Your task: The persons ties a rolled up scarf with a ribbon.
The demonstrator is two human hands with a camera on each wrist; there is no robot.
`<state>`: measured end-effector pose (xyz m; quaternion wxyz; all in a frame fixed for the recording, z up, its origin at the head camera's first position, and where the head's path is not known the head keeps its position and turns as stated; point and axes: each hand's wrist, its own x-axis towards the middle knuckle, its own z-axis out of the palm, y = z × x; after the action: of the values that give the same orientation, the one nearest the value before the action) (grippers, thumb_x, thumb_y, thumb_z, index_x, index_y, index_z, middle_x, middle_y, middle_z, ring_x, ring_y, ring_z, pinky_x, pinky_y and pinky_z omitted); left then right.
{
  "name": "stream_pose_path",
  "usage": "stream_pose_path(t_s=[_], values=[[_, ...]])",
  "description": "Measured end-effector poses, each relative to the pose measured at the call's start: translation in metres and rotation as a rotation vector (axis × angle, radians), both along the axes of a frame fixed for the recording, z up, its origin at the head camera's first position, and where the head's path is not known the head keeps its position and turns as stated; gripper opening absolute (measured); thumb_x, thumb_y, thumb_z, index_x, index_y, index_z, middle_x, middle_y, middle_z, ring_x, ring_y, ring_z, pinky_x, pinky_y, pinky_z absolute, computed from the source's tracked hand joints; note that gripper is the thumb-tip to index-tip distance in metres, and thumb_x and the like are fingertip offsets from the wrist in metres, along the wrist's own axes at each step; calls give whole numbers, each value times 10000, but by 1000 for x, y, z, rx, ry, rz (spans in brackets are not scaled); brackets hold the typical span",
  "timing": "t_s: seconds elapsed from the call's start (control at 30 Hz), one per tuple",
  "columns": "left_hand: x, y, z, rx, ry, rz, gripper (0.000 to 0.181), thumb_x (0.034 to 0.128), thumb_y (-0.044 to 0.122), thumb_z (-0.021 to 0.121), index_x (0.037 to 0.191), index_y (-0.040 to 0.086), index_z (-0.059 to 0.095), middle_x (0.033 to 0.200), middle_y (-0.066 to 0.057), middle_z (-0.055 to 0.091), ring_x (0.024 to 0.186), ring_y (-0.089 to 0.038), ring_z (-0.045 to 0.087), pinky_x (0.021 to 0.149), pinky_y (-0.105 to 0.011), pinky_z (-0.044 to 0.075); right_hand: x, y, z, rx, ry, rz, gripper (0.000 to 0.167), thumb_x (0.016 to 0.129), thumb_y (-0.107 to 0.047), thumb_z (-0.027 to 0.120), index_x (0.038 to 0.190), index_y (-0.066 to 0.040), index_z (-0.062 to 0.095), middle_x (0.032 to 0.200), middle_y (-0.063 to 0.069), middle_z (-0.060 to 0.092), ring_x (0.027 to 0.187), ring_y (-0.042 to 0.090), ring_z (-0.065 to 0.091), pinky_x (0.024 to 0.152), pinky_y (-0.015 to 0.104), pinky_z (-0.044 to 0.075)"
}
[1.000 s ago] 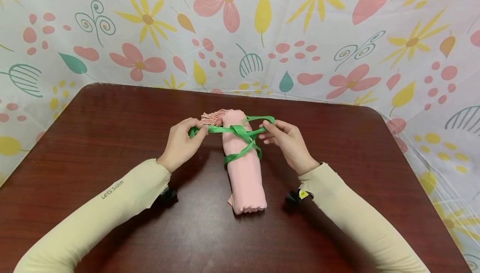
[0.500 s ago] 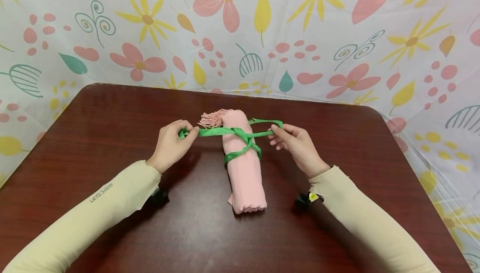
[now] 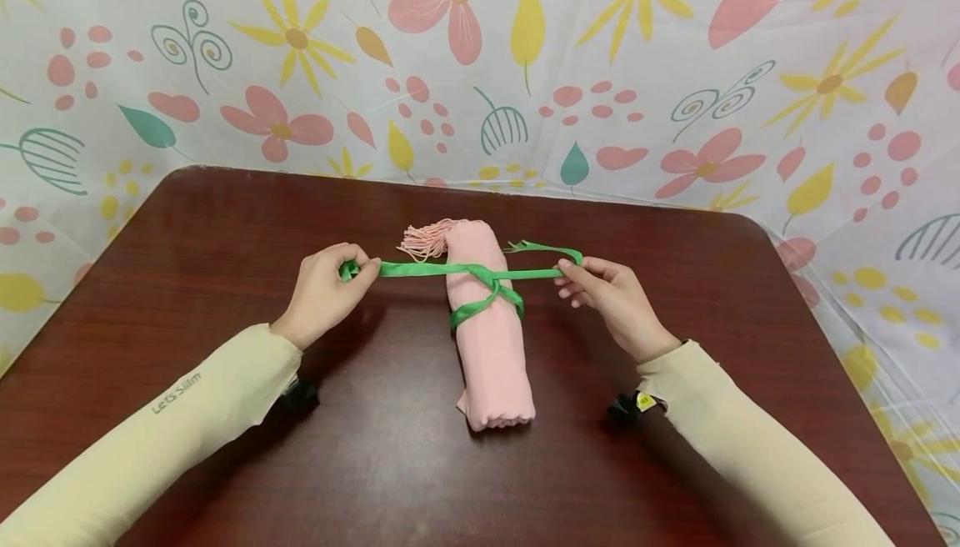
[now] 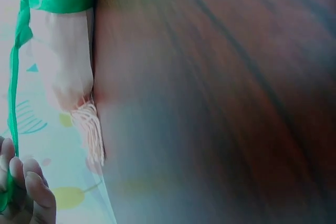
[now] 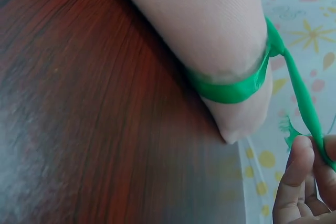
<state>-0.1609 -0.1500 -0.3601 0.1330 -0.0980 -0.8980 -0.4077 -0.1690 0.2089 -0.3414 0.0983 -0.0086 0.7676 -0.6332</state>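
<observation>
A rolled pink cloth (image 3: 491, 363) with a fringe of tassels (image 3: 426, 240) at its far end lies lengthwise on the table. Round its upper half runs a green ribbon (image 3: 471, 310), crossed over itself on top of the roll. My left hand (image 3: 322, 288) pinches one end of the ribbon out to the left, and my right hand (image 3: 611, 297) pinches the other end to the right. Both lengths look stretched straight. Past the right fingers a loose, frayed tail curls back toward the roll. The right wrist view shows the crossing (image 5: 275, 45) close up.
The dark brown wooden table (image 3: 420, 480) has rounded far corners. Behind it hangs a white curtain (image 3: 525, 138) printed with flowers and leaves. Black wrist devices sit under both cream sleeves (image 3: 217, 397).
My hands have moved apart, left hand leftward and right hand rightward. The ribbon's loose loop at the crossing has drawn down into a smaller, tighter crossing. The roll has stayed in place.
</observation>
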Motion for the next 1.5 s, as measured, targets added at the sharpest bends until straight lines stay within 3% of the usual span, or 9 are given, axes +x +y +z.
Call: stream_pose_path(t_s=[0.3,0.47,0.8,1.5], values=[[4,-16,-2,-36,-16,15,226,917,196,595,700,134,586,663,-13,492,554,-120,346,567,-266,315,5,9,-2,14,-15,3,366,922,-291,642,1014,61,608,813,-72,712,741,69,640,687,229,518],[7,-20,-4,-53,-33,13,207,904,176,589,699,144,584,730,6,582,559,-112,336,564,-263,311,6,14,-1,47,-20,8,344,925,-302,637,991,34,607,820,-77,709,748,72,639,693,238,517],[9,-31,-4,-98,-26,12,185,862,135,602,679,154,578,682,18,540,509,-77,316,529,-251,306,8,25,0,77,-34,10,303,928,-302,632,1003,-9,613,823,-67,710,755,101,645,696,246,519],[11,-42,4,-149,-29,20,154,818,114,617,669,145,589,604,19,488,439,-39,273,516,-256,295,9,48,-1,168,-70,-4,404,950,-315,596,1129,46,566,845,-87,709,765,69,640,700,231,523]])
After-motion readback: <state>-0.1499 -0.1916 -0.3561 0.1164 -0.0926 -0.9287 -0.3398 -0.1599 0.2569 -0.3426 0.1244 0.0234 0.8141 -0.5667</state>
